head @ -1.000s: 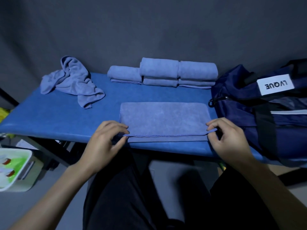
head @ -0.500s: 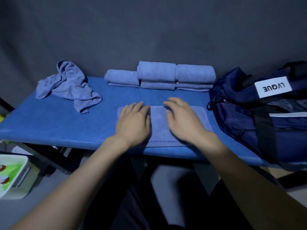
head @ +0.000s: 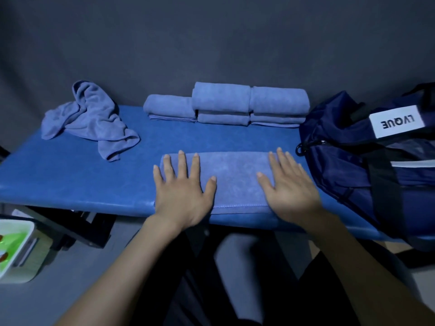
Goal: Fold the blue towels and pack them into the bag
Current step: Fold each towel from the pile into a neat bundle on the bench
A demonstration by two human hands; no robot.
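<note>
A half-folded blue towel (head: pixel 235 177) lies flat at the table's front edge. My left hand (head: pixel 181 187) presses its left end with straight, spread fingers. On the towel's right end my right hand (head: pixel 289 187) lies flat in the same way. Several folded blue towels (head: pixel 249 103) are stacked in a row at the back of the table. One crumpled blue towel (head: pixel 94 118) sits at the back left. The navy bag (head: pixel 353 161) with a white LVQUE label stands at the right end of the table.
The blue padded table (head: pixel 70 175) runs across the view against a dark grey backdrop. A white bin (head: pixel 14 252) with green contents sits on the floor at lower left, beside the table's black legs. My legs are under the front edge.
Both hands let go of the towel's front corners, pressed its middle, then slid apart to its two ends, smoothing it flat.
</note>
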